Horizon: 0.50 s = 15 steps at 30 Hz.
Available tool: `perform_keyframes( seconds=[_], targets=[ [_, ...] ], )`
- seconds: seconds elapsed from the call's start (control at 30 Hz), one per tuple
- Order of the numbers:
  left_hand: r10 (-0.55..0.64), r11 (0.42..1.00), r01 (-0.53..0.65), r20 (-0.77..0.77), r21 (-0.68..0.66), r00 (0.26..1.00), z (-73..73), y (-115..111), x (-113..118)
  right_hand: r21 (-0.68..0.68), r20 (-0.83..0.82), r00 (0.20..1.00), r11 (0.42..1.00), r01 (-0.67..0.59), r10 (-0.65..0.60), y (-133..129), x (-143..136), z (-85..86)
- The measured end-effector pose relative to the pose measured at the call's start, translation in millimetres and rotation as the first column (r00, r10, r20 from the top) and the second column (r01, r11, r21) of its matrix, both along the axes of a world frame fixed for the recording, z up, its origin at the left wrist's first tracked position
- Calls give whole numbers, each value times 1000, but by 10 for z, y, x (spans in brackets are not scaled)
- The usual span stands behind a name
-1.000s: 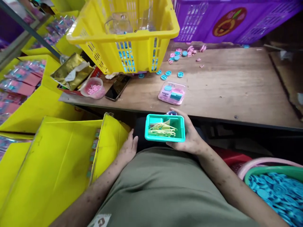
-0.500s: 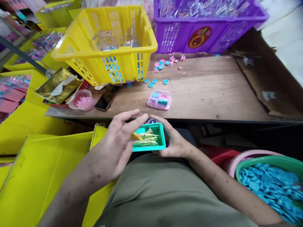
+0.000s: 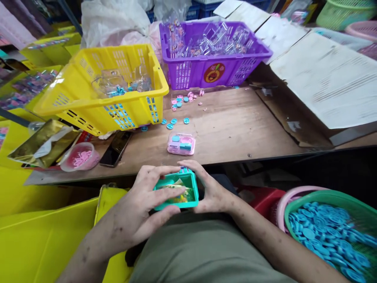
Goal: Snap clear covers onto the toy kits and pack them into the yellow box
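A small turquoise-green plastic box (image 3: 190, 204) is held above my lap, just off the table's front edge. My right hand (image 3: 210, 190) is closed around its right end, thumb on the near side. My left hand (image 3: 150, 196) lies over the left part of the box with fingers apart. One left finger reaches inside, onto pale yellow and yellow pieces (image 3: 179, 194) that are partly covered and blurred. A purple and blue piece (image 3: 184, 169) shows at the box's far edge. Behind it, a clear pink case (image 3: 181, 143) with pink, lilac and teal parts rests on the table.
On the wooden table (image 3: 224, 129) stand a yellow basket (image 3: 118, 106) and a purple basket (image 3: 215, 72) with clear packaging. Blue discs (image 3: 173, 121), a phone (image 3: 116, 149) and a tub (image 3: 94, 157) of pink pieces lie there. A green basket (image 3: 297, 196) of blue discs stands right.
The yellow piece in my left fingers has gone down into the box, and those fingers have spread over it. The camera view has shifted, showing more of the table's far side.
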<state>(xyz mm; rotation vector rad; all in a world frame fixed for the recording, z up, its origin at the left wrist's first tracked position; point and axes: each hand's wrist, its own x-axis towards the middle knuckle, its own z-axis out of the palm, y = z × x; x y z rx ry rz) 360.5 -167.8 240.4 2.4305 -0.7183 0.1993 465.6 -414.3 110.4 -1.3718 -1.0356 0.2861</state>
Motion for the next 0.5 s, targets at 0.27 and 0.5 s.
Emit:
perform_keyframes(
  seconds=[0.27,0.5],
  targets=[
    [57,998,-58,-9,-34,998,-29,220,1019,-10,-200,969,989,147,-146,-238,11,-51],
    [26,983,21,-252,182,967,-612,272,1826,-96,-213,927,951,296,-310,-564,-57,-91]
  ],
)
